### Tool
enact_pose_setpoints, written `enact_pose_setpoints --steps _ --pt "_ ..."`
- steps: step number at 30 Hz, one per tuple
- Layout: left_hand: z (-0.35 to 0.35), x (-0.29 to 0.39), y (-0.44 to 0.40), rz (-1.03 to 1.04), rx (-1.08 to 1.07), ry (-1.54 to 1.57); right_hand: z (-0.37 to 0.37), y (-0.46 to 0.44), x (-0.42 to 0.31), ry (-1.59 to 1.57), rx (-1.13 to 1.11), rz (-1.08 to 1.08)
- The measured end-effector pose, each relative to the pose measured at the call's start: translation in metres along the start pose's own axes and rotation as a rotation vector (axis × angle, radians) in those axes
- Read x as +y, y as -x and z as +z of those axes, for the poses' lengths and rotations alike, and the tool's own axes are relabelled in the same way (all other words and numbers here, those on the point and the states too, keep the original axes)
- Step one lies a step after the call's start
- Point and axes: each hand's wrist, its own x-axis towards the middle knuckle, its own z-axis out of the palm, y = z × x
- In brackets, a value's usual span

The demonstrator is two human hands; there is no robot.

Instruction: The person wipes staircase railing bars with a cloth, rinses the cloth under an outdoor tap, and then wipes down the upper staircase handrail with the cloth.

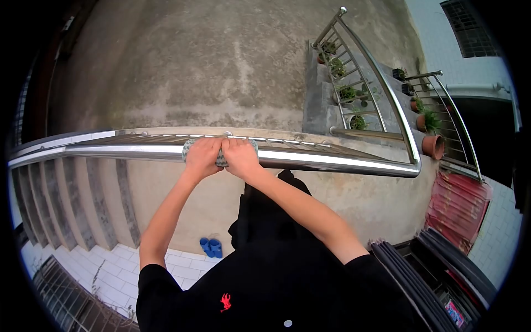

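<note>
A grey-and-white patterned cloth (pixel 222 160) is laid over the thick top tube of a shiny metal railing (pixel 321 162). My left hand (pixel 203 155) is closed over the cloth and the tube beneath it. Right beside it, my right hand (pixel 240 155) grips the same cloth, with its fingers curled over the top of the tube. The two hands nearly touch. Bits of the cloth stick out at their outer sides and between them, while the rest is hidden under the palms.
Steps (pixel 88 202) run along the left below the railing. Blue slippers (pixel 211 247) lie on the tiled floor. Potted plants (pixel 428 122) line the stairs at right, between metal handrails. A red mat (pixel 456 207) and a dark rack (pixel 412 276) are nearer on the right.
</note>
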Motion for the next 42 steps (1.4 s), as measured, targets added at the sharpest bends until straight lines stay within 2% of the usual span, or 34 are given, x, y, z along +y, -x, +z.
enact_pose_setpoints --steps 5,8,10,14,18,21,23,26,30,35,37,40,42 --pt "0.017 0.037 -0.016 -0.016 0.01 -0.029 -0.017 0.033 0.036 0.016 0.036 -0.067" --pt "0.036 0.085 -0.042 0.0 -0.001 -0.029 -0.046 0.065 0.076 0.019 0.079 -0.082" --pt "0.056 0.119 -0.058 0.024 0.084 -0.031 -0.065 0.092 0.104 0.037 0.088 -0.074" --pt "0.105 0.2 -0.101 0.061 0.223 -0.063 -0.105 0.151 0.17 0.093 0.083 0.001" --pt "0.148 0.269 -0.141 0.122 0.232 -0.074 -0.142 0.202 0.231 0.125 0.084 0.079" --pt "0.157 0.286 -0.151 0.141 0.187 0.02 -0.152 0.214 0.246 0.137 0.03 0.12" --pt "0.155 0.281 -0.15 0.162 0.115 0.118 -0.151 0.213 0.244 0.142 0.007 0.131" --pt "0.153 0.275 -0.15 0.218 0.085 0.138 -0.149 0.21 0.237 0.168 0.096 0.128" --pt "0.145 0.252 -0.139 0.19 0.03 0.133 -0.14 0.19 0.22 0.143 0.004 0.116" --pt "0.106 0.157 -0.088 0.196 -0.013 0.147 -0.096 0.127 0.144 0.132 -0.007 0.104" --pt "0.07 0.111 -0.062 0.197 -0.064 0.105 -0.073 0.095 0.101 0.134 0.006 0.101" --pt "0.027 0.035 -0.019 0.2 -0.005 0.064 -0.032 0.039 0.032 0.155 0.058 0.075" --pt "0.001 -0.013 0.006 0.18 -0.006 0.079 -0.004 0.005 -0.006 0.143 0.008 0.069"
